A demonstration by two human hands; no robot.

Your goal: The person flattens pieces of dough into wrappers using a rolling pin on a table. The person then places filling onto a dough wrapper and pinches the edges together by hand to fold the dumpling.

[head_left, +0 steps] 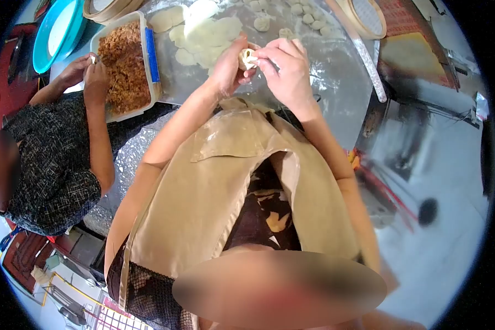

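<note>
My left hand (225, 67) cups a small dough dumpling (246, 59) above the near part of the metal worktop. The dumpling's top is gathered, with a dark gap in its folds. From the other side, my right hand (286, 70) pinches the edge of the dough between thumb and fingers. Just beyond my left hand lie flat round dough wrappers (206, 36), overlapping in a pile. A round, gathered dumpling (262, 23) sits farther back. What lies inside the dumpling I hold is hard to make out.
On the left, a clear tub (148, 91) with a blue clip holds brown filling (124, 60). A co-worker's hands (88, 71) hold a small pale piece beside it. Small dough pieces (313, 21), a long floury stick (363, 52) and a bamboo steamer (380, 32) are at the right back.
</note>
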